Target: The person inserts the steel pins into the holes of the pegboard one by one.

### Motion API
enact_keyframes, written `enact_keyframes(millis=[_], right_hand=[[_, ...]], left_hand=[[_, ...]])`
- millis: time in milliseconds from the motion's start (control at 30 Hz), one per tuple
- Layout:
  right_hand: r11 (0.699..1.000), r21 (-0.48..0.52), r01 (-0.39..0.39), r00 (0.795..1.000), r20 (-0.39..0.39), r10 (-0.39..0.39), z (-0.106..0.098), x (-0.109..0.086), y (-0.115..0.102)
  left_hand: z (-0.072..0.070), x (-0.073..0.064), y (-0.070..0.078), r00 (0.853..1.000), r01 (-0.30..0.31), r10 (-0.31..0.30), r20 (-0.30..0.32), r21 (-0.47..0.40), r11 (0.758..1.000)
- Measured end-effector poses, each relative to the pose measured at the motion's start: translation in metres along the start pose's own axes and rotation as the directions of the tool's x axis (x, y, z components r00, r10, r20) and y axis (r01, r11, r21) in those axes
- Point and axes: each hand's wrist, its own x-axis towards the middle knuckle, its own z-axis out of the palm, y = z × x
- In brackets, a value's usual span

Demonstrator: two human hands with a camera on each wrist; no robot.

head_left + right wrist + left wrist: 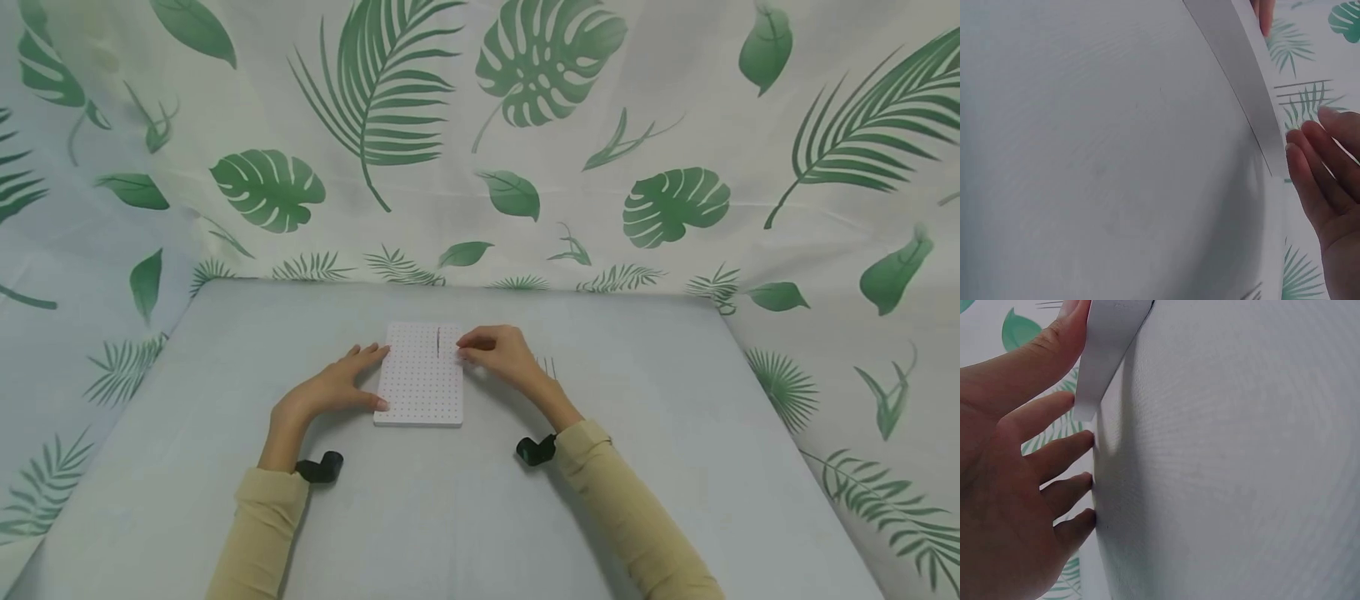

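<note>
A white pegboard point(420, 392) with a grid of small holes lies flat on the table. Several thin dark pins point(438, 342) stand upright in it toward the far right; the right wrist view shows these pins point(1302, 84) side by side. My left hand point(330, 392) touches the board's left side, thumb near the front corner and straight fingers spread along the edge. At the board's right edge is my right hand point(498, 354), thumb and fingertips brought close together beside the pins. I cannot tell whether a pin is between those fingertips.
More thin pins point(550, 367) stand up behind the right wrist, their lower ends hidden by it. A pale cloth covers the table point(450, 508). A leaf-printed curtain point(420, 217) closes off the back and sides. Each wrist carries a black camera point(322, 468).
</note>
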Motion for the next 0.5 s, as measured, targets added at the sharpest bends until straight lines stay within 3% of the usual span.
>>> enact_keyframes(millis=[200,500], right_hand=[[0.998,-0.049,0.028,1.000,-0.011,-0.028,-0.012,-0.008,0.002],[0.995,-0.100,-0.001,1.000,-0.019,-0.001,-0.028,-0.022,0.013]], left_hand=[[-0.001,-0.001,0.000,1.000,-0.015,0.015,-0.004,0.002,1.000],[-0.001,-0.002,0.000,1.000,-0.019,0.019,-0.002,-0.013,1.000]])
